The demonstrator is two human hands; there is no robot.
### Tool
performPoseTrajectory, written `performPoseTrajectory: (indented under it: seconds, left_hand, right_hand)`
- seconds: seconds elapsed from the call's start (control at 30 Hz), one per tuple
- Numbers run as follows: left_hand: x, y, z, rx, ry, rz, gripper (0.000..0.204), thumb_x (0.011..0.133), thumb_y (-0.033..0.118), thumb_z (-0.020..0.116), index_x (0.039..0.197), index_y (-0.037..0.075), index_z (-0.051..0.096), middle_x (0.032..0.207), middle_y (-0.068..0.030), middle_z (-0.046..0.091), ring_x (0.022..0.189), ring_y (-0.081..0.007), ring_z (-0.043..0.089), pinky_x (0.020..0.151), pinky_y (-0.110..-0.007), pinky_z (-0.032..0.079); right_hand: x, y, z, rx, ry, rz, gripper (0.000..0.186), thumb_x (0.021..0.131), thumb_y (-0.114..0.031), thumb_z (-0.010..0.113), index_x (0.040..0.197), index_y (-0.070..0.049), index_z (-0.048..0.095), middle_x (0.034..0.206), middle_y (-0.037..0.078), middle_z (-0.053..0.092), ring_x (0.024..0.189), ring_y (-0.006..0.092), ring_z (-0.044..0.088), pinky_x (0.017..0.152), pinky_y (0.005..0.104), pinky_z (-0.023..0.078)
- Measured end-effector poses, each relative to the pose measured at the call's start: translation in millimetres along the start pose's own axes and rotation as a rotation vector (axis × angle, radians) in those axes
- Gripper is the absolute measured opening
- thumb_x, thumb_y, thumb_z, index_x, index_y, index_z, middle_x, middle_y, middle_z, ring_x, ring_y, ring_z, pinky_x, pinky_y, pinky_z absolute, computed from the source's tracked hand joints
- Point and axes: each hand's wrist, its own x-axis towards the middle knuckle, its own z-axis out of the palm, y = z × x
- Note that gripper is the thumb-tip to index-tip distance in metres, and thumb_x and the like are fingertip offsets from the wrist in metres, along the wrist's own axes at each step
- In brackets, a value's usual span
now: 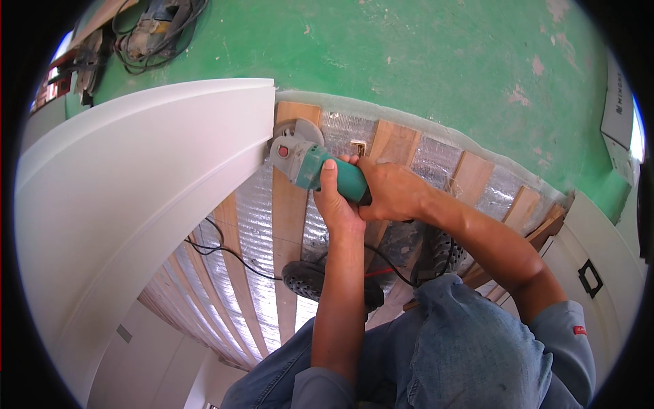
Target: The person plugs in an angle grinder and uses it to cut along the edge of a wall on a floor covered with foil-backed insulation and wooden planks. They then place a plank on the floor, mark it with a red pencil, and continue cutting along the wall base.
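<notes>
Both of my hands are on a green angle grinder (349,178) with a grey gear head and a red button. My left hand (334,201) wraps the body from below, its thumb lying along the near side. Behind it, my right hand (394,191) is closed round the rear end. The grinder's pale round disc (310,131) lies over the far end of a wooden batten (290,218), close to the edge of a white panel (170,143). Whether the disc touches the wood cannot be made out.
More battens (470,176) run across silver foil (428,157). A black cord (238,258) crosses them near my shoe (304,279). Beyond stretches a scuffed green floor (409,54), with a corded power tool (153,34) at far left. A white panel (579,238) stands at right.
</notes>
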Motion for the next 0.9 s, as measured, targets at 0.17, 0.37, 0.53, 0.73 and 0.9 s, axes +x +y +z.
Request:
performPoseTrajectory:
  seconds: [0.17,0.37,0.53,0.73,0.9]
  left_hand:
    - [-0.8,1.5,1.4,0.011,0.003,-0.010,0.036,0.097,0.028,0.077,0.114,0.000,0.065,0.108,-0.0110,0.071,0.103,-0.0244,0.071,0.096,-0.039,0.058]
    - [-2.0,1.3,5.5,0.073,0.013,0.017,0.040,0.099,0.038,0.074,0.110,0.001,0.066,0.108,-0.0116,0.070,0.103,-0.0236,0.067,0.097,-0.038,0.056]
    - [-0.4,2.8,3.5,0.026,0.002,0.002,0.036,0.097,0.028,0.077,0.114,0.001,0.064,0.109,-0.0107,0.071,0.104,-0.0243,0.071,0.097,-0.039,0.058]
    - [0.1,3.2,4.3,0.035,0.012,0.002,0.036,0.096,0.029,0.078,0.114,0.001,0.064,0.108,-0.0103,0.071,0.103,-0.0243,0.071,0.096,-0.039,0.058]
    - [-0.4,3.6,6.1,0.043,0.025,0.005,0.037,0.096,0.029,0.079,0.115,0.002,0.064,0.108,-0.0101,0.071,0.103,-0.0244,0.071,0.096,-0.039,0.058]
  right_hand:
    - [0.1,1.8,0.5,-0.019,0.003,-0.015,0.080,0.073,-0.032,0.083,0.135,0.008,0.051,0.103,0.035,0.072,0.098,0.0515,0.071,0.086,0.0550,0.057]
    - [0.5,0.7,0.9,-0.007,0.014,-0.026,0.080,0.073,-0.032,0.082,0.134,0.008,0.051,0.101,0.035,0.072,0.097,0.0516,0.071,0.086,0.0551,0.057]
    - [1.1,1.0,0.2,-0.016,0.018,-0.031,0.080,0.073,-0.032,0.082,0.133,0.009,0.051,0.101,0.035,0.072,0.097,0.0517,0.071,0.085,0.0552,0.057]
    - [1.2,0.1,-0.6,-0.008,0.023,-0.034,0.080,0.073,-0.032,0.083,0.133,0.010,0.051,0.100,0.035,0.072,0.096,0.0516,0.071,0.086,0.0553,0.057]
    - [1.5,1.6,-0.4,-0.020,0.024,-0.037,0.081,0.074,-0.031,0.083,0.135,0.010,0.050,0.101,0.035,0.072,0.097,0.0514,0.071,0.087,0.0554,0.057]
